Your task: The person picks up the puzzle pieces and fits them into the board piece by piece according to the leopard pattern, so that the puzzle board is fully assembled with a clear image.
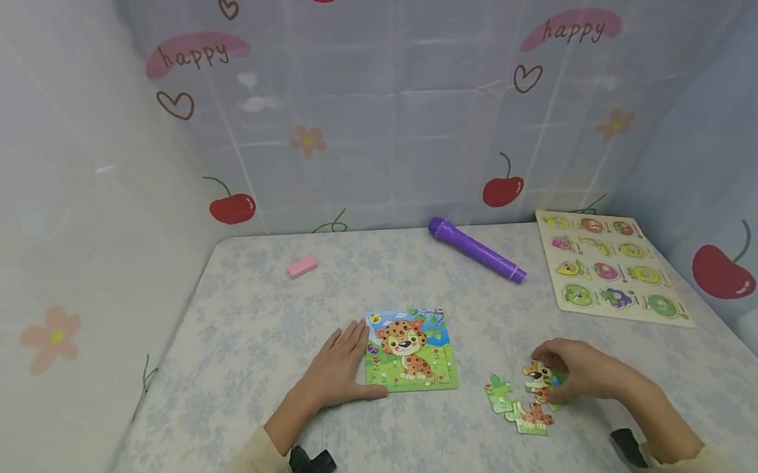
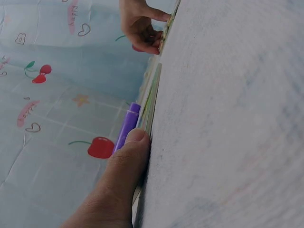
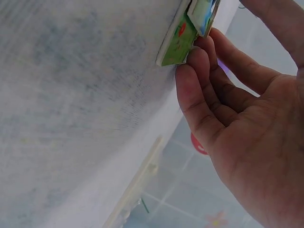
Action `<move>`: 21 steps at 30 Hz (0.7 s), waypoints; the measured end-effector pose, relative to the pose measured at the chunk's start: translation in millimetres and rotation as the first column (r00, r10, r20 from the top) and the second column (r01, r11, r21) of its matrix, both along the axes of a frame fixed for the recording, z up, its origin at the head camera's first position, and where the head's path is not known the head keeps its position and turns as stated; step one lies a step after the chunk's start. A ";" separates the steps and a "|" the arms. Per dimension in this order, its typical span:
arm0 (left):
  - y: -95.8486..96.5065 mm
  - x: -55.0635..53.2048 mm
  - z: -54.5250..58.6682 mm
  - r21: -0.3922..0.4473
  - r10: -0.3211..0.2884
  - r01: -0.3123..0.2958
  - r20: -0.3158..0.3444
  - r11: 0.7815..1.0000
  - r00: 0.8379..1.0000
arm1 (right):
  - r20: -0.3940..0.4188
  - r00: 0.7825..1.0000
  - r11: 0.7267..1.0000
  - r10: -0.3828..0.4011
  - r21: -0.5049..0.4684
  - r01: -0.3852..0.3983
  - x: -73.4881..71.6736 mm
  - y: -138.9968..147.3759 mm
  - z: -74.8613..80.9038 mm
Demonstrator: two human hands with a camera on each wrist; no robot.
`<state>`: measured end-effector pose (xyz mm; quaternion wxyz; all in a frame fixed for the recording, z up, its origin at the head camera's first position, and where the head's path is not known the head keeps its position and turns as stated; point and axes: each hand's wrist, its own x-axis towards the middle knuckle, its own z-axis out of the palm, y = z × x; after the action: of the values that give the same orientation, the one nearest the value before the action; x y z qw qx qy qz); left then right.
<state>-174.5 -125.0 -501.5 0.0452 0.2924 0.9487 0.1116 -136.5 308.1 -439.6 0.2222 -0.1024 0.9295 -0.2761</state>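
Flat on the table, my left hand (image 1: 336,366) rests with straight fingers along the left edge of the leopard picture puzzle (image 1: 409,351). Its thumb (image 2: 135,142) lies at the board's near edge in the left wrist view. To the right, my right hand (image 1: 579,369) curls over a small cluster of loose jigsaw pieces and holds a leopard-face puzzle piece (image 1: 535,374) between thumb and fingers. Its fingertips also meet a green piece (image 3: 178,47) in the right wrist view. A green piece (image 1: 499,394) and a leopard-body piece (image 1: 532,419) lie left of this hand.
A purple marker-like stick (image 1: 477,251) lies at the back of the table. Behind it to the right is a wooden fruit board (image 1: 611,266). A pink eraser-like block (image 1: 302,266) sits at the back left. A printed curtain (image 1: 370,118) encloses the table (image 1: 240,336).
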 end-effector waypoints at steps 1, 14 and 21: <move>-0.2 0.0 0.1 0.003 -0.001 0.001 -0.001 1.000 1.000 | -0.001 1.000 1.000 0.000 0.005 0.000 -0.5 -0.2 0.1; -2.3 -1.9 -0.3 -0.004 -0.009 0.009 -0.010 1.000 1.000 | -0.007 1.000 1.000 0.005 0.027 -0.005 -5.2 -0.9 2.2; -1.4 -0.4 -1.9 -0.013 -0.005 0.005 0.008 1.000 1.000 | 0.007 1.000 1.000 0.000 0.012 0.000 -2.6 -0.4 0.1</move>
<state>-174.9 -126.4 -503.4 0.0511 0.2939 0.9485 0.1063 -139.2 307.7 -439.5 0.2259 -0.1001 0.9304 -0.2709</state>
